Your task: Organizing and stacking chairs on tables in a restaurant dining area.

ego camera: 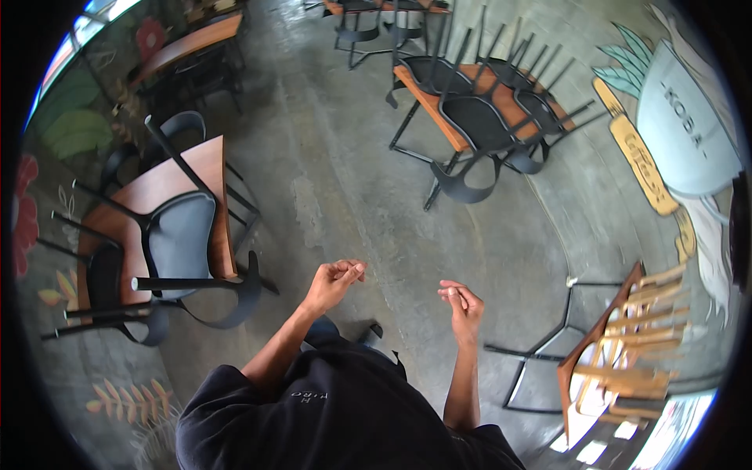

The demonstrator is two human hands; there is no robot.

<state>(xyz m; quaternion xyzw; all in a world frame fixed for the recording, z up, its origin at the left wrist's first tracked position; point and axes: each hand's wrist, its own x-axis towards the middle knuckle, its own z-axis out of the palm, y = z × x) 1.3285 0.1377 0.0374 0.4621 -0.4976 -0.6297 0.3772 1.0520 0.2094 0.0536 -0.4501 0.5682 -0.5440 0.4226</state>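
Note:
My left hand (338, 284) is held in front of my dark shirt above the concrete floor (376, 194), its fingers curled and the thumb against them, with no object visible in it. To its right, apart from it, my right hand (464, 305) is raised with bent fingers and the thumb close to them; nothing shows in it either. Neither hand touches furniture. Nearest the left hand is a black chair (179, 241) turned upside down on a wooden table (226, 223).
Several upturned black chairs (479, 120) rest on a wooden table (435, 108) ahead right. At lower right, upturned wooden chairs (637, 376) sit on another table (605, 323). A long table (191, 44) stands far left. Painted walls flank both sides.

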